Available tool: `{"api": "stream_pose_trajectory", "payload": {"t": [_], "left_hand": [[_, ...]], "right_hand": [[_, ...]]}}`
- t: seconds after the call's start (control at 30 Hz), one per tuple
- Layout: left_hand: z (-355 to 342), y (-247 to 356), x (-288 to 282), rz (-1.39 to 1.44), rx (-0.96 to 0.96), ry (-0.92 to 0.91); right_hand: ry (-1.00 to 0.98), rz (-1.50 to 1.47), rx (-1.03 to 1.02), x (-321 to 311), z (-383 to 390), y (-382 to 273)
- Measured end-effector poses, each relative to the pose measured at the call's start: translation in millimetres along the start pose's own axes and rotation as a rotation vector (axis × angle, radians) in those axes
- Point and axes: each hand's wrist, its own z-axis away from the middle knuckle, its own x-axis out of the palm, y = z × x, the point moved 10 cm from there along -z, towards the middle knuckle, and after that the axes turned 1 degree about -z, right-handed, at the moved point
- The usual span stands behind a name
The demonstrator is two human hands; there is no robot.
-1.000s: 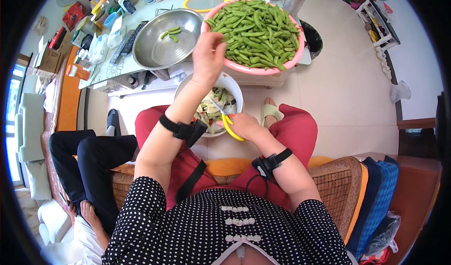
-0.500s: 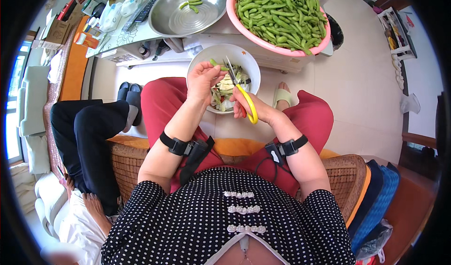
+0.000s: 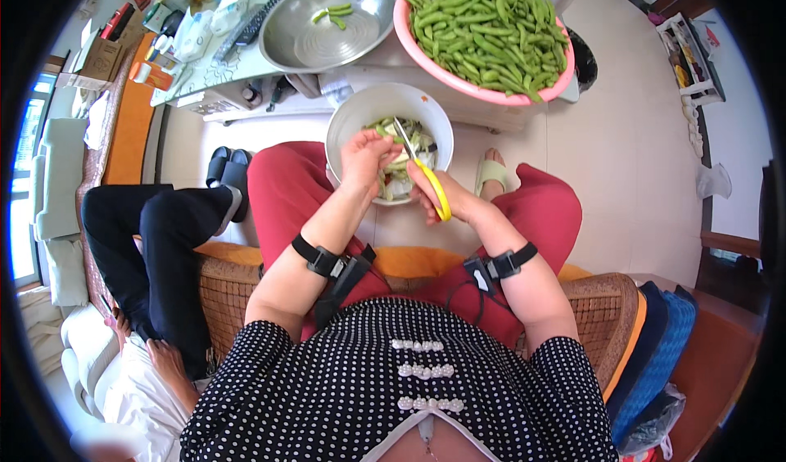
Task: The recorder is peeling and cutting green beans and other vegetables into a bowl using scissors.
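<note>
My left hand [image 3: 367, 159] is closed in a pinch over the white bucket, its fingertips holding a green soybean pod [image 3: 398, 139] that is mostly hidden. In my right hand [image 3: 446, 193] are scissors with yellow handles [image 3: 442, 190], their metal blades [image 3: 404, 137] pointing up and left beside the left fingertips. Below both hands stands the white bucket [image 3: 350, 112], with green and pale plant scraps [image 3: 421, 139] inside. On the table ahead, a steel basin [image 3: 315, 43] holds several cut pods [image 3: 334, 13]. To its right, a pink basin [image 3: 404, 43] is heaped with green pods [image 3: 489, 32].
The glass-topped table [image 3: 192, 85] carries a remote control [image 3: 260, 18], bags and bottles at its left. Another person's legs in black trousers [image 3: 168, 245] are on my left, near dark slippers [image 3: 228, 170]. My slippered foot [image 3: 492, 174] rests right of the bucket.
My left hand has moved down and slightly right, bringing the pod lower beside the blades. The scissors have shifted slightly downward, and their blades look closer together.
</note>
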Motion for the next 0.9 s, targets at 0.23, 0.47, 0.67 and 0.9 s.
{"api": "stream_pose_trajectory", "payload": {"t": [0.23,0.47,0.67,0.9], "left_hand": [[-16,92,8,-0.254,0.414,-0.002],[-40,212,-7,-0.472,0.653,0.250],[12,121,-4,-0.396,0.206,-0.099],[57,87,-14,-0.298,0.072,-0.120]], "right_hand": [[0.151,0.290,0.000,-31,-5,10],[0.077,-0.031,-0.303,-10,17,-52],[-0.074,-0.248,-0.511,14,47,-118],[-0.222,-0.418,-0.569,39,31,-159]]}}
